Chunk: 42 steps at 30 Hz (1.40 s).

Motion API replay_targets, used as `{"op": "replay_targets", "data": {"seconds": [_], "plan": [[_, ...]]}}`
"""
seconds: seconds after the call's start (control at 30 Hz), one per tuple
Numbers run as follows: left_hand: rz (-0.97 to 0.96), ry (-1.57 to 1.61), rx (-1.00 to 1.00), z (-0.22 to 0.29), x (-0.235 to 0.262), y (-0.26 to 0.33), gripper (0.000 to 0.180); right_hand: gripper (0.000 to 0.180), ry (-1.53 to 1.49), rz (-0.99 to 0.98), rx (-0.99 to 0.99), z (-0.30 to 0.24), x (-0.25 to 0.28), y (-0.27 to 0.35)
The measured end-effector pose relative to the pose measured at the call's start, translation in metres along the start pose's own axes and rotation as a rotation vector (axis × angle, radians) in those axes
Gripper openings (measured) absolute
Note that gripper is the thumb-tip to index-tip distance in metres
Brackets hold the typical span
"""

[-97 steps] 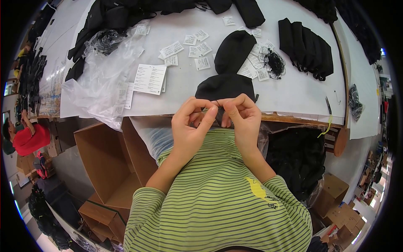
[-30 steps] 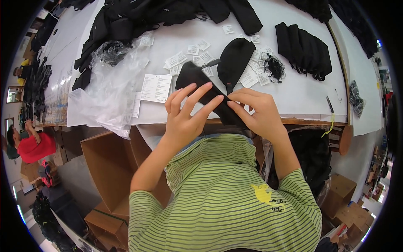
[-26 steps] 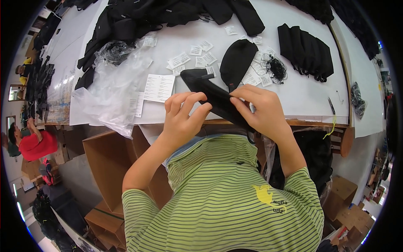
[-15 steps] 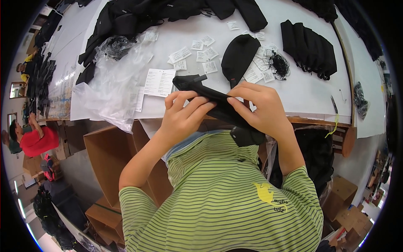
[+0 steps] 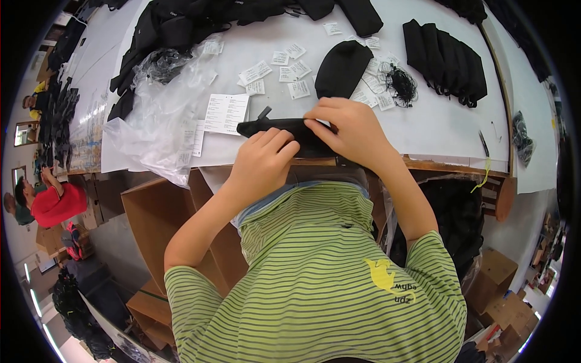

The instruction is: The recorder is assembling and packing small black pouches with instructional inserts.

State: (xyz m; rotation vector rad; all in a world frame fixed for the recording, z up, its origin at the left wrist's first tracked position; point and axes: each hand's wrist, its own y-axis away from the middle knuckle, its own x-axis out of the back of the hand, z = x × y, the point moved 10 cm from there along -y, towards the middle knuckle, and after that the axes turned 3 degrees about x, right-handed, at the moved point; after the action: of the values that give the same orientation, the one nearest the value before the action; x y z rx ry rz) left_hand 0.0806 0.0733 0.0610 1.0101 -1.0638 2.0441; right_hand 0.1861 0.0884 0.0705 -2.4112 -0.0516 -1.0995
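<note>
A black fabric pouch point(image 5: 311, 142) lies across the near edge of the white table, with a short tab sticking up at its left end. My left hand point(image 5: 266, 158) is closed on its lower left part, fingers curled over the cloth. Its upper edge is pinched by my right hand point(image 5: 346, 128), where a small white bit shows beside the thumb. Just beyond my right hand rests another black pouch point(image 5: 344, 68), flat on the table. White printed cards point(image 5: 226, 114) lie to the left of the held pouch.
Clear plastic bags point(image 5: 166, 115) spread over the left of the table. Several small white labels point(image 5: 255, 72) and a tangle of black cords point(image 5: 400, 86) lie farther back. A row of black pouches point(image 5: 445, 63) stands right. Snips point(image 5: 484, 145) with a yellow cord lie near the right edge.
The held pouch has swung from a slant to nearly level and moved away from my body onto the table edge. Both hands shifted with it, the right one up and left.
</note>
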Motion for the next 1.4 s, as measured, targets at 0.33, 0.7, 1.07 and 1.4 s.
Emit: {"op": "replay_targets", "data": {"seconds": [0.33,0.7,1.07,1.4], "plan": [[-0.64,0.198,0.36,-0.047,-0.081,0.014,0.025,0.022,-0.079,-0.239,-0.184,0.05,-0.04,0.016],[-0.777,0.242,0.35,-0.047,-0.089,0.003,0.029,0.061,0.181,-0.355,-0.382,0.061,0.012,0.119],[-0.889,0.282,0.357,-0.05,-0.101,0.008,0.035,0.02,-0.661,0.23,-0.805,0.111,0.066,0.15],[-0.477,0.021,0.411,-0.047,-0.044,0.007,0.021,0.026,-1.398,1.145,-0.866,0.186,0.036,0.191]]}}
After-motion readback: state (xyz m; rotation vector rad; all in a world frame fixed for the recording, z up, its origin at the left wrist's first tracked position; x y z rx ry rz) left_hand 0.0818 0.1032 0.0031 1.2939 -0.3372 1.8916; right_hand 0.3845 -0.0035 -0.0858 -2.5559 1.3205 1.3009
